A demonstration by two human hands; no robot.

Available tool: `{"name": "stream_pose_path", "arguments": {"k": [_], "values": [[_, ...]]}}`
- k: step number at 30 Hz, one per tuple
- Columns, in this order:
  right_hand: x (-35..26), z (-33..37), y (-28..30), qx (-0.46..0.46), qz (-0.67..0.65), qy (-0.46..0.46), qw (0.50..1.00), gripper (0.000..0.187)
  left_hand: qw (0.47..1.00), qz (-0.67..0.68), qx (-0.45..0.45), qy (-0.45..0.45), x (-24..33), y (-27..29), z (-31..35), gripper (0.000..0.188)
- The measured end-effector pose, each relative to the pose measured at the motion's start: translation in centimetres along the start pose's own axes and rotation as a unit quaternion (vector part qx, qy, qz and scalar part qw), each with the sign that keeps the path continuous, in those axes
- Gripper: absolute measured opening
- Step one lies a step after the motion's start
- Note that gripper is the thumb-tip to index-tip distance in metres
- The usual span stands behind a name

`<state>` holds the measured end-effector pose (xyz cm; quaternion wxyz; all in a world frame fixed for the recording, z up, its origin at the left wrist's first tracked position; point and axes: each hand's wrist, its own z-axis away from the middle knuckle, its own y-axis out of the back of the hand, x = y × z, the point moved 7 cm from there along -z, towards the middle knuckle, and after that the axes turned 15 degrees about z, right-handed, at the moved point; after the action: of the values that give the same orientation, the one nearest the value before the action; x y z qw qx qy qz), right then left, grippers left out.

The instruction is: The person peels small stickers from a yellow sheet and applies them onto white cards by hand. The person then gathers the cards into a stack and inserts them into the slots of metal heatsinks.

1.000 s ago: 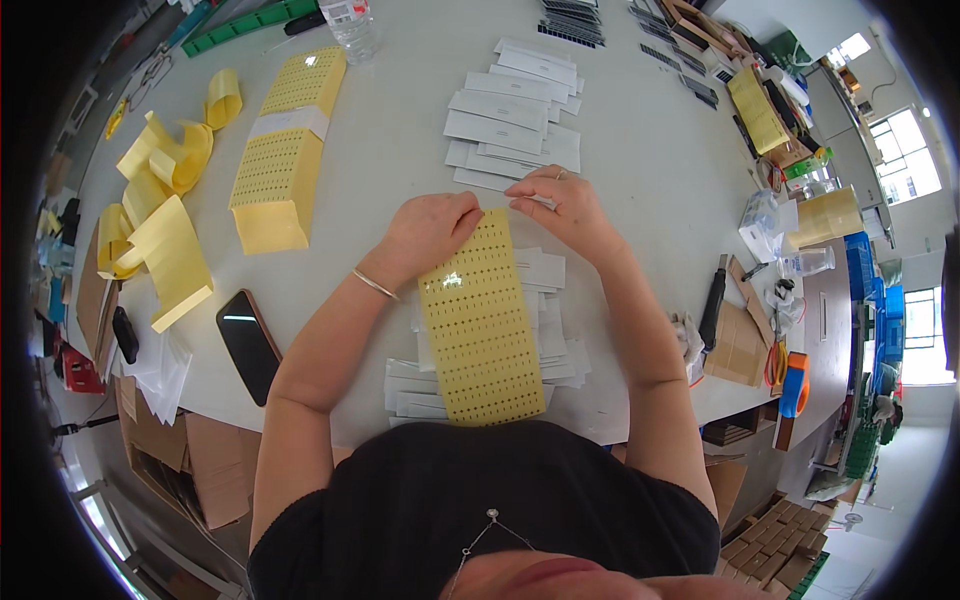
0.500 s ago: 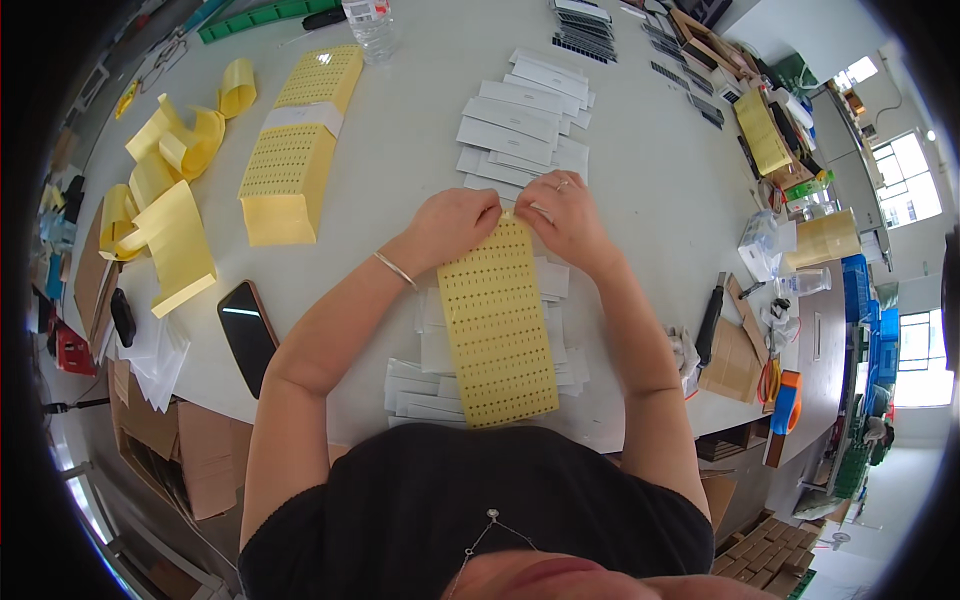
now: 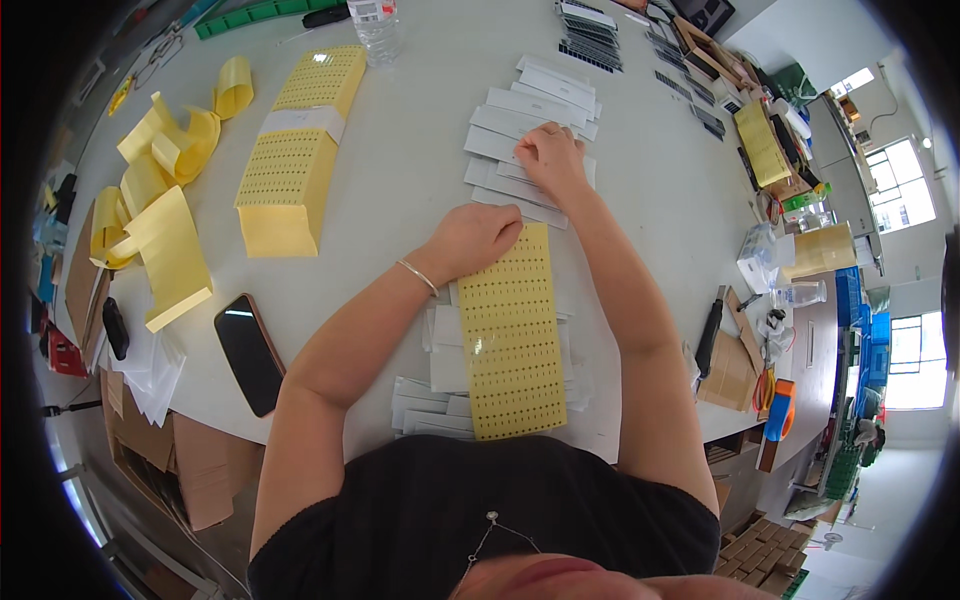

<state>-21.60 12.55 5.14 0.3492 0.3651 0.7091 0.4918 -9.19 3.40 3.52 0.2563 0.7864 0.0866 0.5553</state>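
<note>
A yellow sheet of small stickers, printed with rows of dark marks, lies before me over several white packets. My left hand is closed at its top edge, fingertips pinching the sheet. Beyond it, overlapping flat white packets run up the table. My right hand rests over those packets with its fingers bent together in a pinch. Whatever sits between its fingertips is too small or hidden to make out.
Left stand a banded stack of yellow sticker sheets, curled yellow backing strips and a phone. A water bottle is at the back. Dark flat strips lie far right of it; a black-handled cutter lies right.
My right hand has left the sheet's top edge and moved up and away onto the white packets. My left hand stays at the sheet, which sits slightly further right and lower in view.
</note>
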Motion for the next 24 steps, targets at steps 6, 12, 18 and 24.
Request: {"name": "stream_pose_path", "arguments": {"k": [6, 12, 18, 24], "values": [[-0.1, 2.3, 1.1, 0.049, 0.01, 0.051, 0.997, 0.018, 0.998, 0.033, 0.035, -0.032, -0.1, 1.1, 0.1, 0.016], [0.2, 5.2, 2.5, 0.02, -0.019, 0.13, 0.991, 0.028, 0.986, 0.042, 0.125, -0.102, 0.5, 2.4, 0.6, 0.009], [-0.8, 7.7, 3.7, -0.068, -0.021, 0.143, 0.987, 0.032, 0.985, 0.026, 0.138, -0.102, 0.7, 2.7, 0.8, 0.009], [-1.9, 10.0, 3.7, -0.13, -0.11, 0.2, 0.965, 0.023, 0.985, 0.001, 0.134, -0.112, 0.9, 2.5, 0.5, 0.008]]}}
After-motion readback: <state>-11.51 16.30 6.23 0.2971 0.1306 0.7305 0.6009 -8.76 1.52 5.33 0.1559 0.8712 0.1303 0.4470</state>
